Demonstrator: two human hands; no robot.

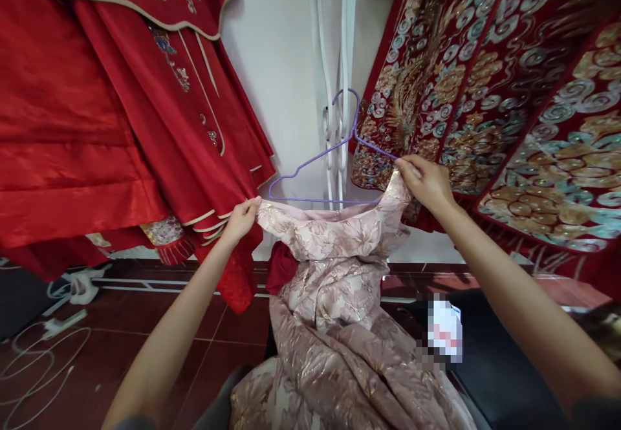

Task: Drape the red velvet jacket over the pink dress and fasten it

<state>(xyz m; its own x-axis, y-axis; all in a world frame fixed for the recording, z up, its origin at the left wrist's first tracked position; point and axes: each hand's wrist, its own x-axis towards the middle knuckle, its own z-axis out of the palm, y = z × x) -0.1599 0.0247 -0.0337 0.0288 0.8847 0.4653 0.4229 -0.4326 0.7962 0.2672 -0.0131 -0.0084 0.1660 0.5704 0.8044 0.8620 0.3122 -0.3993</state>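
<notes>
A pale pink brocade dress [334, 242] with a gold floral pattern hangs in front of me, its skirt spreading down toward my lap. My left hand [244, 218] pinches the dress at its left shoulder edge. With my right hand [427, 181] I grip the right shoulder strap, where it meets the end of a purple hanger [317, 156]. The hanger's right arm runs to that strap, while its left end shows above the neckline, apart from my left hand. Its hook points up in front of white metal poles.
Red embroidered garments [160, 94] hang on the left, and heavily embroidered red and gold ones [485, 94] on the right. White poles [342, 48] stand by the wall. White cables [43, 359] and a power strip [65, 324] lie on the brown tiled floor [213, 333]. A black surface [504, 352] sits right.
</notes>
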